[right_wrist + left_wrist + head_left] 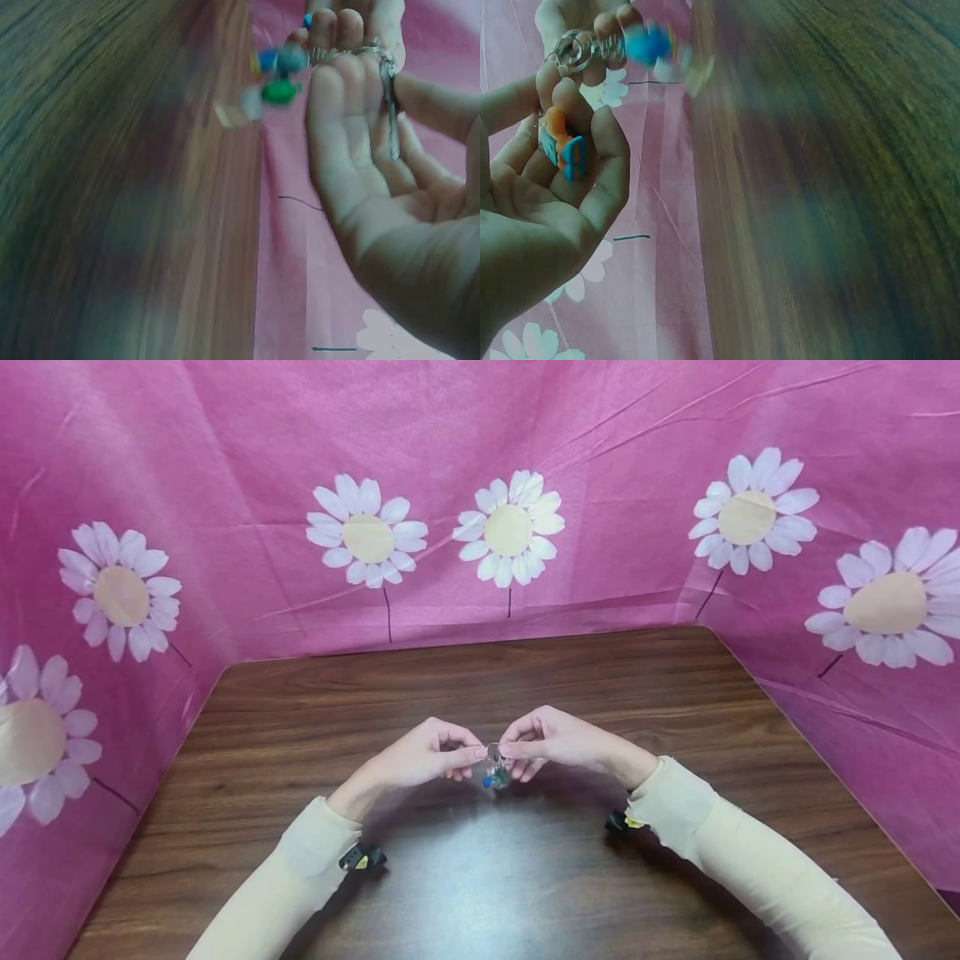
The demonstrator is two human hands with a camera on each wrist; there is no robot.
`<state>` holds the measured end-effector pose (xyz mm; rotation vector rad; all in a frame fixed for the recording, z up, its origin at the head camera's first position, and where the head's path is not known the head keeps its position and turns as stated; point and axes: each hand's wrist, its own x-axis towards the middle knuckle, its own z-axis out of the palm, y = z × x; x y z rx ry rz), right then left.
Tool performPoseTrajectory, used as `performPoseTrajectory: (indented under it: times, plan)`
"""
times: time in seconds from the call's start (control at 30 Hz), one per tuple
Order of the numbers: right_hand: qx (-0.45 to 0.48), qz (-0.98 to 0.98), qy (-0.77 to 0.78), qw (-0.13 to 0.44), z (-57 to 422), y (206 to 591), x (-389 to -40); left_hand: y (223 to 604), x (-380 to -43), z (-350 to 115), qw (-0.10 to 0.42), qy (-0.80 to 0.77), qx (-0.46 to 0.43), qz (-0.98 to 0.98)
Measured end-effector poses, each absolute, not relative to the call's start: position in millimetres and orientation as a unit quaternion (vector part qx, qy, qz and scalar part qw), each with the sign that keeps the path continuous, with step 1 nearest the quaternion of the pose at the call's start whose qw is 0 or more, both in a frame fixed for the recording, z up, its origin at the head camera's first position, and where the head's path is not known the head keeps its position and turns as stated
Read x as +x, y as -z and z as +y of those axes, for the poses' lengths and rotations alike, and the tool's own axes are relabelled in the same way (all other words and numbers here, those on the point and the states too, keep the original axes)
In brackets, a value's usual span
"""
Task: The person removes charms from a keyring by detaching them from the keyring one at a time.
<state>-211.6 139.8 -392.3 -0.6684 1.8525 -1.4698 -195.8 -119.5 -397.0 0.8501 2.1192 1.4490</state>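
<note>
Over the middle of the wooden table, both hands hold a metal key ring between them. My left hand pinches it from the left with thumb and fingers. An orange and blue charm hangs against the left palm in the left wrist view. From the right, my right hand pinches the ring with thumb and forefinger. A slim silver metal piece hangs by the right palm; its kind is unclear. Small chains with blurred charms dangle from the ring, among them a blue one and a green one.
Brown wood-grain table lies under both hands. A pink cloth with white daisies stands behind the table and along both sides. Black straps with small dark devices sit at the cuffs of the cream sleeves.
</note>
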Motion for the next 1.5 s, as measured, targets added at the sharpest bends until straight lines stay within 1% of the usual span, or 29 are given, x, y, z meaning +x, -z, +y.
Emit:
performPoseTrajectory:
  times: [0.13,0.27,0.37,0.47,0.7,0.87,1.0,1.1,1.2,1.3,1.5]
  plan:
    - [-0.298,0.718,0.534,0.331,144,392,-212,397,-195,-119,0.227,-0.538,0.295,0.756]
    - [-0.326,0.728,0.51,0.322,145,391,-213,398,-194,-115,0.256,-0.558,0.284,0.736]
    - [-0.323,0.734,0.504,0.321,146,392,-213,399,-192,-111,0.28,-0.568,0.273,0.724]
    - [-0.313,0.738,0.51,0.313,146,391,-211,399,-191,-109,0.289,-0.573,0.266,0.719]
    - [-0.282,0.747,0.535,0.277,141,390,-207,398,-193,-110,0.288,-0.6,0.246,0.705]
    - [-0.282,0.742,0.53,0.299,140,389,-206,397,-192,-109,0.305,-0.599,0.258,0.694]
    - [-0.304,0.741,0.507,0.318,142,389,-207,396,-192,-107,0.319,-0.574,0.287,0.698]
    - [-0.32,0.746,0.499,0.303,143,390,-205,396,-192,-107,0.322,-0.566,0.291,0.701]
    - [-0.302,0.754,0.519,0.266,141,392,-203,396,-193,-107,0.31,-0.577,0.268,0.706]
    - [-0.265,0.756,0.55,0.237,136,394,-200,397,-194,-109,0.287,-0.589,0.248,0.714]
    - [-0.215,0.745,0.588,0.229,129,393,-198,397,-195,-114,0.257,-0.584,0.25,0.729]
